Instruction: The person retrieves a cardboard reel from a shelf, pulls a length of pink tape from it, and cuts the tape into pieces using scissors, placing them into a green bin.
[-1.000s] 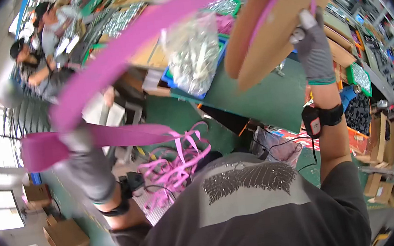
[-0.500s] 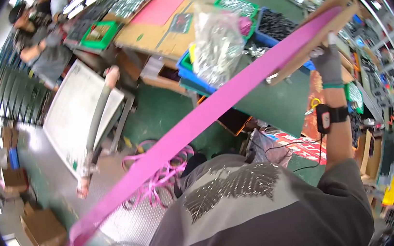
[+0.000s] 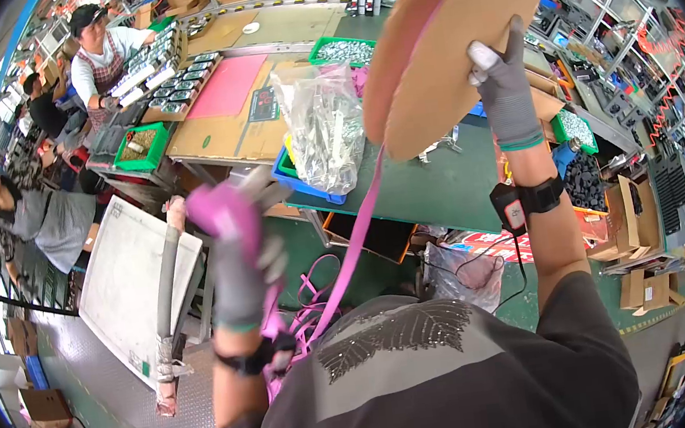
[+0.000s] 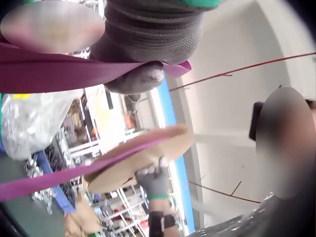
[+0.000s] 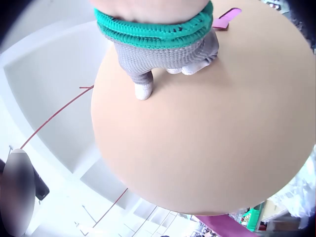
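A large cardboard reel point(image 3: 460, 57) wound with pink ribbon stands tilted over the green table. My gloved right hand point(image 3: 507, 98) holds it at the middle of its outer face. In the right wrist view, the curled fingers point(image 5: 195, 66) meet the flat disc beside a short pink ribbon end point(image 5: 228, 19) poking out. Pink ribbon point(image 3: 355, 246) runs from the reel's lower edge down towards my body. My gloved left hand point(image 3: 239, 268), blurred, is raised in front of me and grips a stretch of the ribbon. The left wrist view shows that ribbon point(image 4: 59, 69) passing under the thumb.
Loose ribbon coils point(image 3: 306, 303) hang low by my left forearm. A clear bag of parts point(image 3: 321, 136) sits in a blue bin point(image 3: 305, 186) on the green table point(image 3: 425, 196). To the left stands a white board point(image 3: 126, 281) with a wrapped bar. Several people work at the far left.
My left hand swung out low to the left, drawing ribbon taut from the reel, then came back up in front of me. The reel has turned its face more towards me.
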The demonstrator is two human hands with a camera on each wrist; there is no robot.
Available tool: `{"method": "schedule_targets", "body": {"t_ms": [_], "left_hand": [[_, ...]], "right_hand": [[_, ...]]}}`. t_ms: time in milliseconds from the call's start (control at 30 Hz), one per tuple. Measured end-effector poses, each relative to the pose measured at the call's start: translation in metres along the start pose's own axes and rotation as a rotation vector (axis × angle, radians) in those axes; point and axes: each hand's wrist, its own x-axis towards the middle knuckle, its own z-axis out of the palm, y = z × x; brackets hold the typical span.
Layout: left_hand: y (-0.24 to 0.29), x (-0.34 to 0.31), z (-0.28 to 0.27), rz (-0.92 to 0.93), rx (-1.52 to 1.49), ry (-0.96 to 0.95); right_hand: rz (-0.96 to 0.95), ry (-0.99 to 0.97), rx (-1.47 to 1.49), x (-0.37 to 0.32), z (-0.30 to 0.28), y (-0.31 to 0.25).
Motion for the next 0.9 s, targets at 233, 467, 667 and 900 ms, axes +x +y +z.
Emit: {"method": "schedule_targets", "body": {"t_ms": [233, 467, 667, 900], "left_hand": [[-0.114, 0.073, 0.061, -0.275, 0.012, -0.229], [-0.088, 0.014, 0.025, -0.274, 0.384, 0.265], [-0.145, -0.287, -0.317, -0.896, 1.46, 0.187], [-0.053, -0.142, -0.203, -0.315, 0.991, 0.492]], "right_hand": [[-0.058, -0.073, 0.061, 0.003, 0.006, -0.028], [0.085, -0.061, 0.183, 0.032, -0.039, -0.018], [0.099, -0.028, 0.33, 0.054, -0.084, 0.009], [0.119, -0.17, 0.424, 0.062, -0.083, -0.019]]}}
